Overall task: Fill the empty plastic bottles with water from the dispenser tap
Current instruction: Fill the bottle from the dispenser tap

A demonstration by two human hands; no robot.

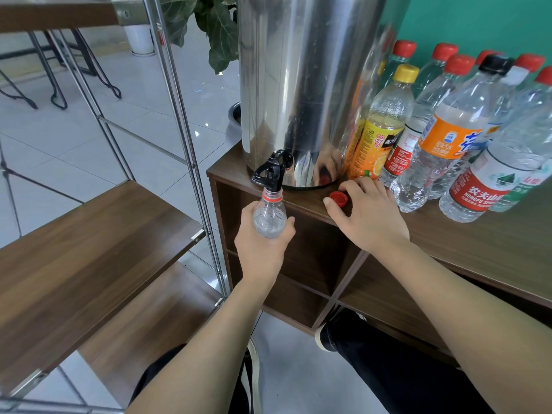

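From the head view, the left hand (263, 243) wraps its fingers round an uncapped bottle (269, 215), holding its mouth right under the black tap (270, 171) of the steel dispenser (301, 85) at the cabinet's (466, 243) front-left corner, likely to catch water. The right hand (369, 212) rests beside one red cap (339, 198), fingers loosely bent; whether it touches is unclear. About ten capped bottles (448, 135) wait along the back.

Dispenser (301, 85): polished steel, mirror-glossy. Tap (273, 170): glossy black plastic. Open bottle (269, 215) near left: clear smooth plastic. Loose cap (339, 198): red ridged plastic. Cabinet top (478, 243): dark wood-grain, matt. Floor tiles (143, 94) far left: glossy, reflective.
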